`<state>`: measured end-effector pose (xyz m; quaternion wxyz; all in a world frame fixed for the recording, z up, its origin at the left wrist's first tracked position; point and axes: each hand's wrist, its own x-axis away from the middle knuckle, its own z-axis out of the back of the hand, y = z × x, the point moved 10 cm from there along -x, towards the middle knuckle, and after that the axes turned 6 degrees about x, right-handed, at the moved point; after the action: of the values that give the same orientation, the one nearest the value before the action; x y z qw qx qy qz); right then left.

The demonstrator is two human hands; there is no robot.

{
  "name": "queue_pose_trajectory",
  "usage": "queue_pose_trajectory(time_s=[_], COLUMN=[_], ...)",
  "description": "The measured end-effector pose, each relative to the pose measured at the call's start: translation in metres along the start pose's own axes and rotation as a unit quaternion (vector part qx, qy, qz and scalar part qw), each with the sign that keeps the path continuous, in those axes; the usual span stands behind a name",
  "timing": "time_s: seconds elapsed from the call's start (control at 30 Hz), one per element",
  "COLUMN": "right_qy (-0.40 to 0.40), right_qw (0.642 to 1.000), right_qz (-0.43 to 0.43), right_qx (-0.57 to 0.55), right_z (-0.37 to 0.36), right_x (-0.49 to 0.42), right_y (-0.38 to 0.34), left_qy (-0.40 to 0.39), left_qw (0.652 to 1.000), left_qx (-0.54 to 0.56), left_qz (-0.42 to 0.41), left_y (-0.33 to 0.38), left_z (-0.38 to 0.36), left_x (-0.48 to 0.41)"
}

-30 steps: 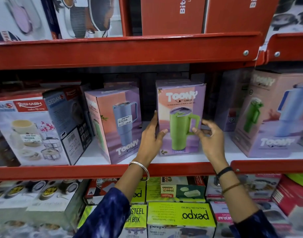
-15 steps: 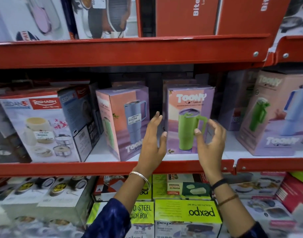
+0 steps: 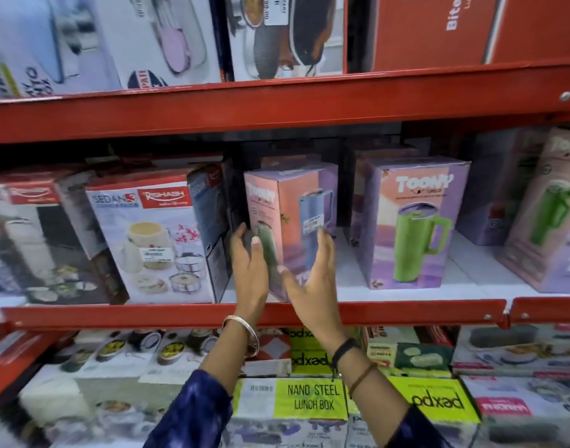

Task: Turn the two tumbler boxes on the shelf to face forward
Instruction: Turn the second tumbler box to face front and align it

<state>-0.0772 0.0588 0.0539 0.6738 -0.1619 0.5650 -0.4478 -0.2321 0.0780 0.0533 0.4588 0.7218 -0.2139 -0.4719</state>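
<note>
Two purple and peach Toony tumbler boxes stand on the middle shelf (image 3: 471,279). The right tumbler box (image 3: 412,221) shows its green tumbler picture squarely to the front and nothing touches it. The left tumbler box (image 3: 290,218) stands turned, one corner pointing at me, with a blue tumbler on its right face. My left hand (image 3: 251,270) is at that box's left face, thumb across it and fingers spread. My right hand (image 3: 312,279) is held flat and open in front of its right face. Blur hides whether either hand presses on the box.
A Rishabh Sedan-3 food carrier box (image 3: 154,240) stands just left of the turned box. A larger Toony box (image 3: 555,221) sits at the far right. The red shelf rail (image 3: 406,313) runs below my hands and another red rail (image 3: 277,105) above. Lunch box cartons (image 3: 309,399) fill the lower shelf.
Both hands let go of the green-tumbler box, which now faces forward, and moved left to either side of the turned blue-tumbler box. The camera also shifted left and closer.
</note>
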Motion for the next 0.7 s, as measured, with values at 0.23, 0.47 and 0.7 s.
queue_pose_trajectory(time_s=[0.23, 0.47, 0.7], right_qy=[0.088, 0.125, 0.07], right_qw=[0.993, 0.99, 0.991], right_qz=[-0.028, -0.039, -0.065], right_qx=[0.071, 0.043, 0.095], right_z=[-0.015, 0.011, 0.009], right_x=[0.005, -0.008, -0.028], right_y=[0.0, 0.0, 0.0], left_qy=[-0.129, -0.184, -0.253], left_qw=[0.987, 0.978, 0.961], left_qx=[0.056, 0.062, 0.083], left_qz=[0.074, 0.074, 0.076], left_y=[-0.02, -0.012, 0.008], left_z=[-0.014, -0.01, -0.024], left_x=[-0.022, -0.008, 0.004])
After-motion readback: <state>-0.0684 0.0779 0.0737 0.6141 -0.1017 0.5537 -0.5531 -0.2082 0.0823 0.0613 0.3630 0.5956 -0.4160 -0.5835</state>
